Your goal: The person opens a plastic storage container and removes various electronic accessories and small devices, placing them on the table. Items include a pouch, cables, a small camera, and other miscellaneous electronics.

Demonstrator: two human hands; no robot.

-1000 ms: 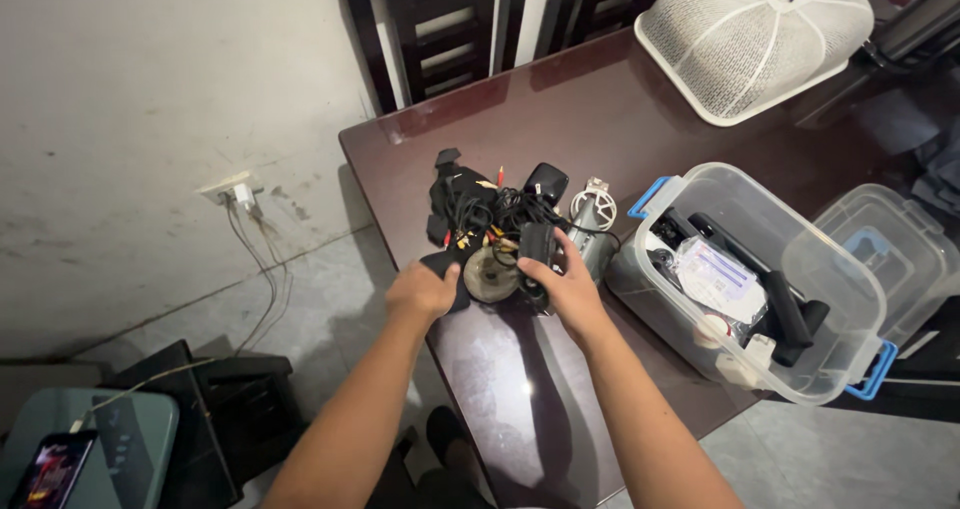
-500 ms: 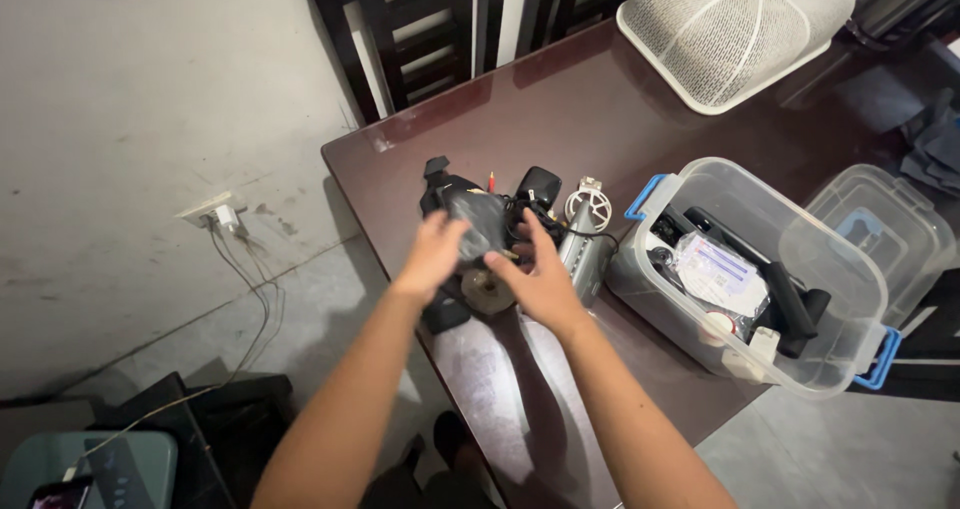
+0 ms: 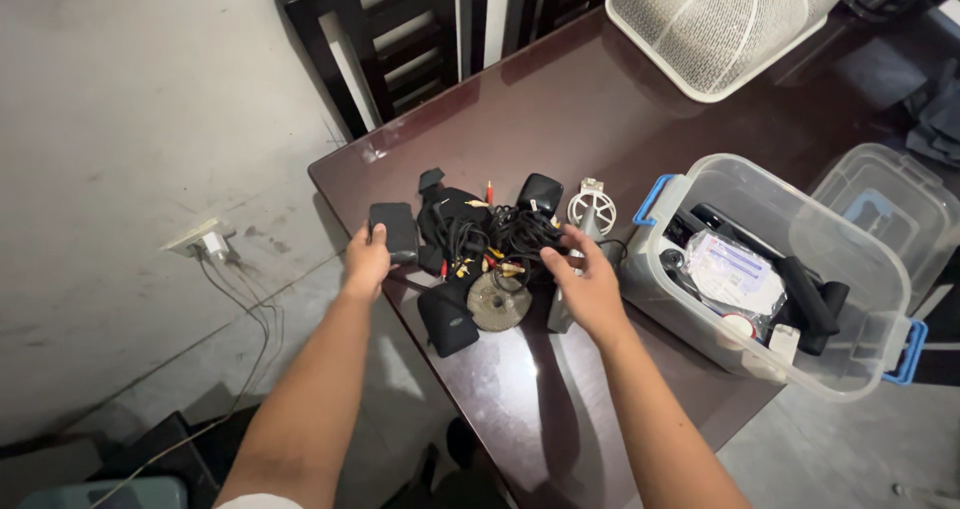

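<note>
A dark glossy table (image 3: 600, 119) bears the items noted. A clear plastic bin (image 3: 860, 339) with blue latches (image 3: 650, 199) stands at its right side, holding a white packet (image 3: 735, 274) and black elongated objects (image 3: 810, 304). The bin's clear lid (image 3: 885, 204) lies just beside it, further right. A white mesh dome cover (image 3: 720, 19) sits at the table's far end. Two dark slatted chairs (image 3: 400, 39) stand against the far edge. On the grey wall at left, a white socket (image 3: 205, 241) carries a plug, with cables (image 3: 250, 309) trailing down towards the tiled floor (image 3: 850, 449).
</note>
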